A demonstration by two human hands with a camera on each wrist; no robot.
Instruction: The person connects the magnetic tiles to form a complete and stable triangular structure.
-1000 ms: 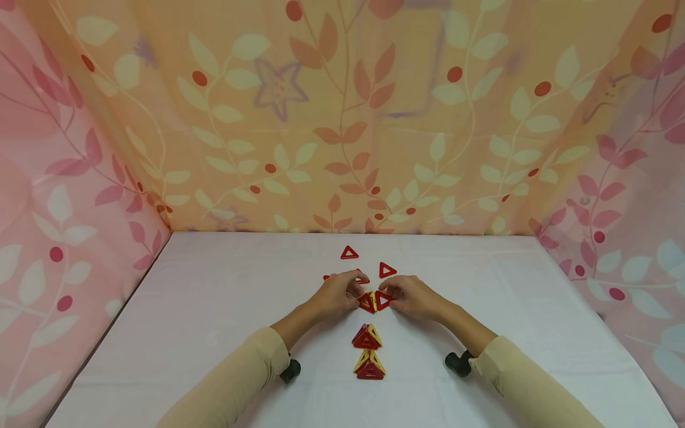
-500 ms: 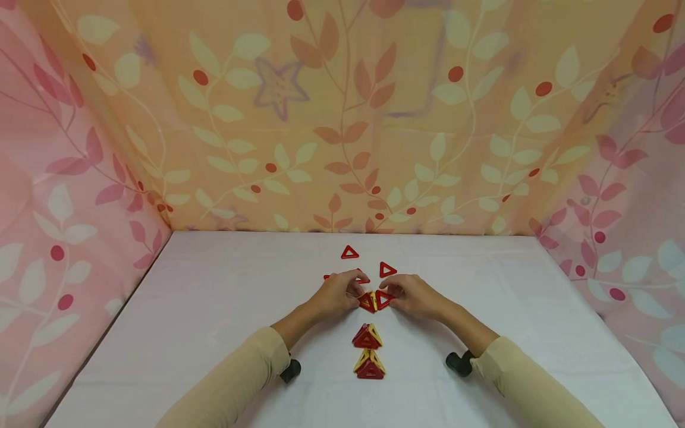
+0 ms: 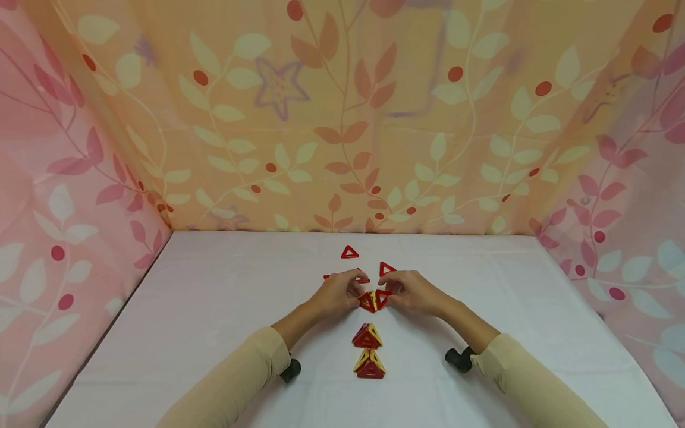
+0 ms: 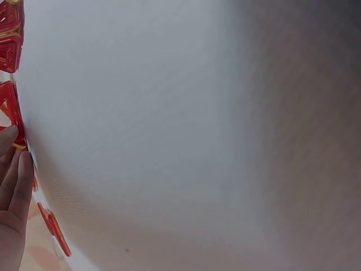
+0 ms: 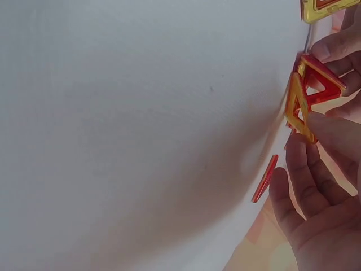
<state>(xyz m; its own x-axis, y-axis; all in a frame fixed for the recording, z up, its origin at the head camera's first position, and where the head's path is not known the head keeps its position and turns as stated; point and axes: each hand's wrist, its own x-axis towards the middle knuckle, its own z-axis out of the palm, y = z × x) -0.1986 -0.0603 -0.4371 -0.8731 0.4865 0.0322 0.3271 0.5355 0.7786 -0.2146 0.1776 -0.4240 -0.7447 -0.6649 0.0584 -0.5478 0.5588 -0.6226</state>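
Observation:
Near the table's middle, my left hand [image 3: 334, 293] grips a red triangular magnetic tile [image 3: 367, 302] of a small red and yellow cluster. In the left wrist view its thumb lies on the tile's red face [image 4: 18, 113]. Opposite, my right hand [image 3: 414, 293] pinches the corner of a triangular tile that looks red [image 3: 383, 295] from above. In the right wrist view a yellow triangle [image 5: 291, 104] meets the right thumb and fingertip, with a red triangle [image 5: 333, 90] beside it. How the cluster's tiles join is partly hidden by the fingers.
Two red and yellow pyramids [image 3: 367, 337] stand in line nearer me. Loose red triangles lie behind the hands, one at the back [image 3: 349, 252] and another [image 3: 386, 268] partly behind the right hand. A patterned curtain [image 3: 342, 119] surrounds the white table [image 3: 225, 279].
My right hand has shifted slightly away from me and to the left, and its tile looks narrower and more tilted. It now covers part of a loose red triangle. My left hand stays put.

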